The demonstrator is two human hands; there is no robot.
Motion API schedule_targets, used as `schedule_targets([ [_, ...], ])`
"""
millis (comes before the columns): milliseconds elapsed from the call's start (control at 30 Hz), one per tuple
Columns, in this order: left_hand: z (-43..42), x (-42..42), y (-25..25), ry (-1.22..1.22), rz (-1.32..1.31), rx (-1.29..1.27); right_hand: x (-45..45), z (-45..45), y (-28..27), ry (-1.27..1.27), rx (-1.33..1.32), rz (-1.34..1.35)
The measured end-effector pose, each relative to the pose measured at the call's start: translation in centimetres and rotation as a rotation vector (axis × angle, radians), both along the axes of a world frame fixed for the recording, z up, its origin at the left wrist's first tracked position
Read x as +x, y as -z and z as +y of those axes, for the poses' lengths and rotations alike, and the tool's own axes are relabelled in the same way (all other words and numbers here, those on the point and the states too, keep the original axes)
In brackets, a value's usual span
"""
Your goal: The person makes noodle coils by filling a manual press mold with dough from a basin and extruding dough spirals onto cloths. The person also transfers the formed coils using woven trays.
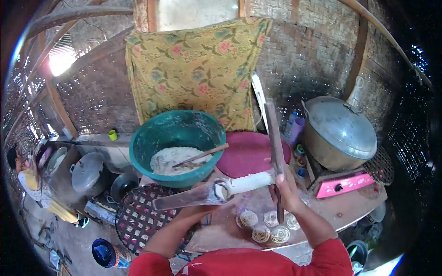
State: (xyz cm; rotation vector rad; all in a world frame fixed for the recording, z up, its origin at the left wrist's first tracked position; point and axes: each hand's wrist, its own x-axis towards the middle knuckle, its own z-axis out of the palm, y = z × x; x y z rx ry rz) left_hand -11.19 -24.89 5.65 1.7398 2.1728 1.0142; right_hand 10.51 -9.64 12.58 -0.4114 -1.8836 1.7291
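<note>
The person's left hand [197, 211] is wrapped under a wooden paddle [177, 198], holding it from beneath; most of its fingers are hidden by the wood, so how tightly they press cannot be told. The paddle lies aslant above the front of the table [338, 209], its right end a round, whitened socket [221, 190]. A white rod [251, 182] runs from the socket to a wooden bar [275, 138], which stands nearly upright in the view. The right hand [286, 189] is closed around that bar, the thumb lying along its near side. Below, a dark, patterned round tray [149, 216] sits at the table's left edge. Next comes a green basin [138, 158] holding white powder [179, 156] with a stick [207, 154] resting in it, then a magenta disc [241, 152]. In front of the disc, five pale coils [261, 233] lie clustered near the right forearm. Farther right are a purple cup [297, 129] and a large lidded pot [338, 133] on a pink stove [347, 185]. Around the table, a smaller pot [88, 172] stands at far left, a blue bucket [103, 253] is on the floor, and a yellow flowered cloth [193, 69] hangs against the woven wall [315, 55].
</note>
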Motion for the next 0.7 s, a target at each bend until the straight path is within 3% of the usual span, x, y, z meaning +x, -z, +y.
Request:
schedule_targets([
  [100,1.0,2.2,-0.4,0.153,0.142,0.013,2.4,-1.3,-2.8,0.11,0.455,-0.083],
  [200,1.0,3.5,-1.0,0.25,0.104,0.02,3.9,-1.9,-4.7,0.014,0.858,-0.148],
  [267,-1.0,5.2,-2.5,0.322,-0.459,-0.017,4.8,-2.1,-5.8,-0.03,0.875,-0.197],
  [300,-1.6,5.9,-2.8,0.375,-1.018,-0.061,5.2,-2.2,-6.1,-0.075,0.888,-0.24],
  [333,-0.8,6.1,-2.4,0.497,-0.806,-0.038,5.4,-2.2,-6.1,-0.079,0.949,-0.22],
  [367,-0.4,6.9,-2.1,0.502,-0.814,-0.044,5.7,-2.3,-6.2,-0.076,0.943,-0.229],
  [433,1.3,9.4,-2.3,0.49,-0.482,-0.138,6.3,-2.8,-6.5,-0.093,0.955,-0.319],
  [500,2.4,11.0,-1.8,0.569,-0.592,-0.155,7.0,-2.6,-6.3,-0.084,0.948,-0.325],
  [600,3.5,12.5,0.5,0.632,-0.451,-0.135,8.5,-1.9,-5.8,-0.081,0.958,-0.504],
  [667,4.3,12.9,-1.3,0.57,-0.521,-0.359,9.7,0.0,-5.2,-0.169,0.645,-0.347],
  [700,5.1,12.7,-1.1,0.573,-0.532,-0.358,11.2,1.7,-5.0,-0.171,0.642,-0.358],
])
